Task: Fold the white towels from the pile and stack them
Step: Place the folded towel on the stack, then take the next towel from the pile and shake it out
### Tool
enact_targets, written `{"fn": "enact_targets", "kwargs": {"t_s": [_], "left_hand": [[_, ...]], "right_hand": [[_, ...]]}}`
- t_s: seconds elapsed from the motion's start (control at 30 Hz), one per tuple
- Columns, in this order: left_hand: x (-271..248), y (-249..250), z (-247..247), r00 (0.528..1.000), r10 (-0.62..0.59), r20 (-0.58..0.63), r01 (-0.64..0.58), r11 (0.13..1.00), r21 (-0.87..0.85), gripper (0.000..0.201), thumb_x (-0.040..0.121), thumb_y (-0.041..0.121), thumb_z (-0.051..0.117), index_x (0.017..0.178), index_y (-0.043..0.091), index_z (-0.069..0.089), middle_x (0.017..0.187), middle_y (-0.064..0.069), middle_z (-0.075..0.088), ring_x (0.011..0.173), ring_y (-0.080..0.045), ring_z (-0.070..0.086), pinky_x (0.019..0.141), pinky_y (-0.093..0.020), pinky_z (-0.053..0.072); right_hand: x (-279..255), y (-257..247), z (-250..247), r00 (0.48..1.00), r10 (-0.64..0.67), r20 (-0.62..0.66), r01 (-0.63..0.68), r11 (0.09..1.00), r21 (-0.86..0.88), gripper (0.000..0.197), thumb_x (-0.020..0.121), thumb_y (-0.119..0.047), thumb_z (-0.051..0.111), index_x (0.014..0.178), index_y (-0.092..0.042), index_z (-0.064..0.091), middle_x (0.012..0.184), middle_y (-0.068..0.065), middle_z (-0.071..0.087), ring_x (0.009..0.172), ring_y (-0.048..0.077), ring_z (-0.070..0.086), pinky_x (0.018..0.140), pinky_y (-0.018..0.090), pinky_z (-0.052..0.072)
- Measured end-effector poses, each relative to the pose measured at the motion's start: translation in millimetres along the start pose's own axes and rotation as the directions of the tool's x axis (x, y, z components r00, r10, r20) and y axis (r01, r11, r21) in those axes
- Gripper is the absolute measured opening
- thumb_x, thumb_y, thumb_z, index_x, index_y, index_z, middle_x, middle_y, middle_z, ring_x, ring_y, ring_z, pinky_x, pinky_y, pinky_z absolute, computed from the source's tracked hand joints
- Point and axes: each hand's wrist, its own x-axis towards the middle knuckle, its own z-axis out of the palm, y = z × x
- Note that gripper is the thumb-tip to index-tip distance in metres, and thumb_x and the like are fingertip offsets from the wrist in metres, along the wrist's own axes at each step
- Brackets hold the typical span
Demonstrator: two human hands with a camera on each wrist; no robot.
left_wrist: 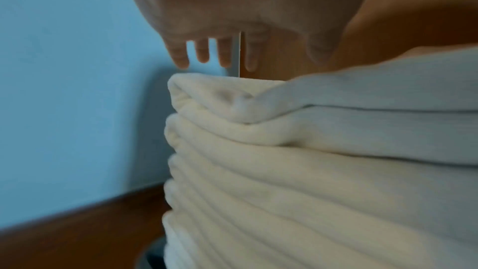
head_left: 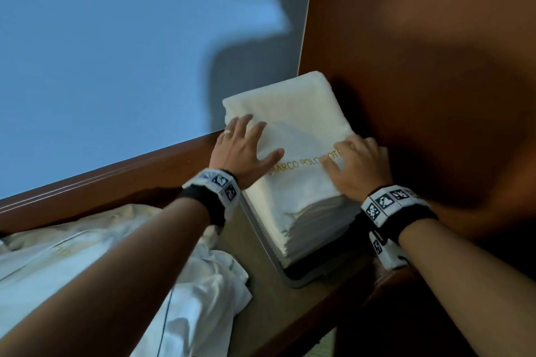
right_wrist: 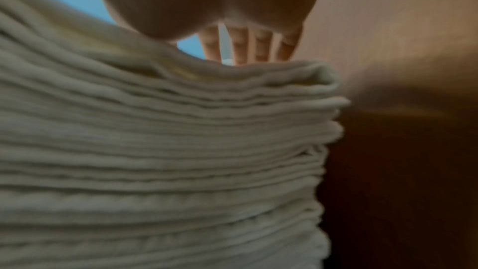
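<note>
i had my left hand [head_left: 242, 148] and right hand [head_left: 355, 161] flat, fingers straight, on the tall stack of folded white towels [head_left: 293, 136] in the corner beside the brown wooden panel [head_left: 420, 66]; the loose pile of white linen [head_left: 121, 255] lay left of it.

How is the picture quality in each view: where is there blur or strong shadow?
Head view: mostly sharp, gold lettering on the top towel partly readable; a large soft shadow darkens the wooden panel. Left wrist view: stack of towels soft, fingers blurred. Right wrist view: dimmest, blurred throughout.
</note>
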Motion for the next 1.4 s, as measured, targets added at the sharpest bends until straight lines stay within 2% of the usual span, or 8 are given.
{"fn": "enact_targets", "kwargs": {"t_s": [0.13,0.23,0.7,0.8,0.9,1.03,1.17,1.4], "left_hand": [[54.8,-29.7,-3.7,0.969,0.066,0.239,-0.129,0.957,0.259,0.084,0.085,0.08,0.037,0.156,0.038,0.022,0.168,0.001,0.003,0.154,-0.026,-0.001,0.124,-0.05,0.01],[77.1,-45.5,-3.5,0.945,0.049,0.322,-0.16,0.932,0.326,0.091,0.082,0.086,0.034,0.157,0.043,0.009,0.168,0.005,-0.005,0.155,-0.025,-0.004,0.123,-0.052,0.01],[80.0,-47.1,11.3,0.912,-0.071,0.403,0.007,0.987,0.158,0.083,0.086,0.074,0.053,0.156,0.044,0.02,0.168,0.01,-0.001,0.154,-0.024,-0.002,0.124,-0.047,0.008],[68.2,-56.3,-4.7,0.915,-0.127,0.382,0.047,0.976,0.211,0.075,0.089,0.072,0.049,0.154,0.047,0.023,0.167,0.014,0.004,0.153,-0.027,0.005,0.12,-0.052,0.018],[40.9,-69.6,-29.9,0.871,-0.174,0.459,0.024,0.949,0.314,0.079,0.087,0.075,0.039,0.155,0.036,0.028,0.164,-0.002,0.021,0.149,-0.036,0.016,0.12,-0.051,0.02],[-17.4,-108.7,-73.0,0.872,-0.253,0.42,0.124,0.943,0.31,0.057,0.095,0.052,0.057,0.141,0.017,0.052,0.142,-0.01,0.053,0.132,-0.034,0.046,0.107,-0.042,0.039],[-89.5,-163.5,-116.7,0.864,-0.33,0.38,0.249,0.937,0.246,0.044,0.092,0.047,0.065,0.124,0.016,0.067,0.128,-0.006,0.065,0.121,-0.029,0.057,0.099,-0.035,0.043],[-245.9,-275.0,-161.4,0.828,-0.414,0.378,0.378,0.91,0.169,0.032,0.091,0.043,0.067,0.106,0.017,0.075,0.112,-0.006,0.072,0.104,-0.027,0.065,0.091,-0.035,0.051]], "right_hand": [[1.8,-10.1,10.0,0.946,0.109,0.304,-0.121,0.993,0.019,0.076,0.081,-0.084,0.028,0.142,-0.04,0.041,0.157,0.003,0.028,0.144,0.035,0.017,0.113,0.059,0.016],[13.8,-12.9,17.4,0.901,0.099,0.422,-0.139,0.988,0.065,0.09,0.071,-0.095,0.023,0.148,-0.049,0.021,0.164,0.002,0.009,0.149,0.038,-0.004,0.114,0.067,-0.001],[22.1,-0.5,38.3,0.827,0.057,0.56,-0.079,0.997,0.015,0.103,0.054,-0.103,0.014,0.148,-0.059,0.004,0.165,-0.001,-0.009,0.151,0.035,-0.009,0.116,0.066,-0.001],[27.1,-2.4,28.0,0.812,0.062,0.581,-0.071,0.997,-0.007,0.105,0.056,-0.104,0.018,0.149,-0.056,0.008,0.166,-0.001,-0.004,0.151,0.034,-0.004,0.116,0.066,0.0],[28.5,-14.8,12.6,0.818,0.113,0.564,-0.087,0.994,-0.073,0.096,0.07,-0.095,0.033,0.151,-0.045,0.021,0.165,0.002,0.012,0.151,0.033,0.006,0.116,0.063,0.004],[10.8,-53.1,-5.3,0.914,0.069,0.4,-0.036,0.995,-0.089,0.055,0.089,-0.06,0.051,0.129,-0.022,0.057,0.139,0.01,0.049,0.132,0.032,0.041,0.11,0.052,0.032],[-15.5,-104.6,-22.1,0.955,0.048,0.292,-0.014,0.993,-0.117,0.026,0.09,-0.024,0.054,0.108,-0.01,0.067,0.12,0.017,0.06,0.11,0.038,0.056,0.09,0.043,0.049],[-86.1,-228.2,-7.7,0.985,-0.098,0.145,0.11,0.991,-0.073,0.024,0.087,-0.025,0.058,0.097,-0.009,0.073,0.104,0.016,0.068,0.098,0.038,0.057,0.086,0.04,0.048]]}}
